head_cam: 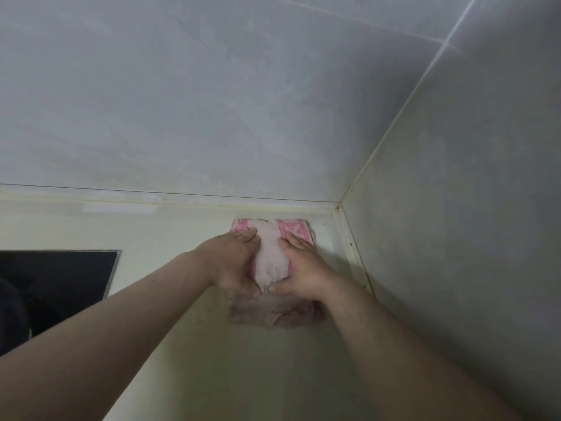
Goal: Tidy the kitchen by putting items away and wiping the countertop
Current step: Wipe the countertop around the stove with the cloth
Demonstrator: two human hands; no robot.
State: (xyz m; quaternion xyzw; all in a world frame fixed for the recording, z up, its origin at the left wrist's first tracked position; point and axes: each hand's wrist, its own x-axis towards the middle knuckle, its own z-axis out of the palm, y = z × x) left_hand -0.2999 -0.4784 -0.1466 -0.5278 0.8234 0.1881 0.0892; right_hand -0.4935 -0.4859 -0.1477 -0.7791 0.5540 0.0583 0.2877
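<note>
A folded pink and white cloth (271,253) lies flat on the pale countertop (170,238), close to the back right corner where two walls meet. My left hand (235,262) presses on the cloth's left side with straight fingers. On the right side my right hand (303,268) does the same, palm down. The thumbs nearly meet at the cloth's near edge. A dim reflection of the cloth shows on the counter just in front of the hands.
A black cooktop (60,281) is set into the counter at the left. Grey tiled walls rise behind (212,101) and to the right (470,238). The counter stretches toward me between my forearms.
</note>
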